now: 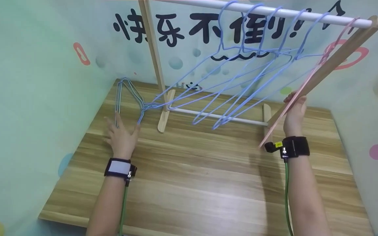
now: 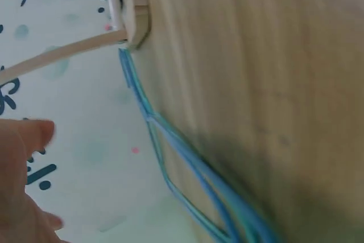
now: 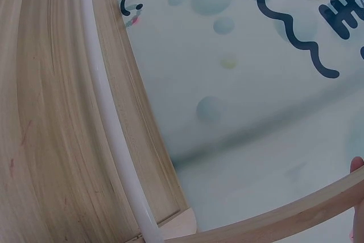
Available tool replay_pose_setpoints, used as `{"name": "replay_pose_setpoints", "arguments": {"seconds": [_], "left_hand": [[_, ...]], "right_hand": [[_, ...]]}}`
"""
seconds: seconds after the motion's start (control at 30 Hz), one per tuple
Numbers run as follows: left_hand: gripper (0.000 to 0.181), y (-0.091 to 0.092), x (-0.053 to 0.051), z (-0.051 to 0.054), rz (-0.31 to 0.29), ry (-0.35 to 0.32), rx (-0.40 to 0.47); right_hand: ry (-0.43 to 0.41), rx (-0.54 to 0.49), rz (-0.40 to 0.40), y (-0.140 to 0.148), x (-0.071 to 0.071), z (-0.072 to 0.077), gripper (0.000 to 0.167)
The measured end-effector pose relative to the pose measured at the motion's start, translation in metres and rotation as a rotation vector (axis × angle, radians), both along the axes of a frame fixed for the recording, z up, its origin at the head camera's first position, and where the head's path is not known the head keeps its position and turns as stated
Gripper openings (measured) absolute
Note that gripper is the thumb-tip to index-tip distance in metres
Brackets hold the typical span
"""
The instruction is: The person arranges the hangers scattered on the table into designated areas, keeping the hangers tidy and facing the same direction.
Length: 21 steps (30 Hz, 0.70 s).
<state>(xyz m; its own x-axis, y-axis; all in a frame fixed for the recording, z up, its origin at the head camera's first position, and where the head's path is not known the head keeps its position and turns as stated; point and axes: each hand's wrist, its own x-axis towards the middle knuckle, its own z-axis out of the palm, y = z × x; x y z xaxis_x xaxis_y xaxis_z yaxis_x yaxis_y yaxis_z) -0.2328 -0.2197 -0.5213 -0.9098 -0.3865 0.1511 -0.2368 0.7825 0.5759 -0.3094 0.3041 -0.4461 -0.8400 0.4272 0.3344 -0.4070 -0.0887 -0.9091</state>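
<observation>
In the head view my left hand (image 1: 122, 139) is over the table's left side, its fingers spread near several blue wire hangers (image 1: 144, 107) that lie stacked on the wood. The left wrist view shows the hangers (image 2: 200, 166) apart from the fingers (image 2: 40, 135). At the right, my right hand (image 1: 294, 114) grips the wooden post (image 1: 340, 54) of a hanging rack. A fingertip (image 3: 356, 165) shows beside that post in the right wrist view; the rest of the hand is hidden there. Several blue hangers (image 1: 221, 36) and one pink hanger (image 1: 324, 58) hang from the white top rail (image 1: 290, 13).
The rack's left post (image 1: 153, 46) stands close to the lying hangers, on a wooden foot (image 1: 163, 123). A white lower bar (image 1: 189, 112) joins the two sides. Patterned walls (image 1: 31, 98) enclose the wooden table (image 1: 189, 183) at the back and sides.
</observation>
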Motion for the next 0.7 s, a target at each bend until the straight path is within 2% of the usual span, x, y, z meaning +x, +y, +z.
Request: {"name": "replay_pose_setpoints", "arguments": {"seconds": [0.13,0.27,0.57,0.7], "left_hand": [[0.118,-0.007,0.000,-0.013,0.010,-0.040,0.035],[0.122,-0.012,0.001,-0.021,0.006,-0.106,0.042],[0.114,-0.020,0.005,-0.023,-0.083,-0.277,0.056],[0.106,-0.022,0.005,-0.022,-0.103,-0.312,0.037]], "right_hand": [[0.001,0.011,0.008,0.000,0.001,0.000,0.044],[-0.001,0.030,0.018,0.000,0.003,0.001,0.044],[0.005,0.025,0.024,-0.001,0.004,0.002,0.044],[0.025,0.024,0.029,-0.001,0.003,0.001,0.044]]}}
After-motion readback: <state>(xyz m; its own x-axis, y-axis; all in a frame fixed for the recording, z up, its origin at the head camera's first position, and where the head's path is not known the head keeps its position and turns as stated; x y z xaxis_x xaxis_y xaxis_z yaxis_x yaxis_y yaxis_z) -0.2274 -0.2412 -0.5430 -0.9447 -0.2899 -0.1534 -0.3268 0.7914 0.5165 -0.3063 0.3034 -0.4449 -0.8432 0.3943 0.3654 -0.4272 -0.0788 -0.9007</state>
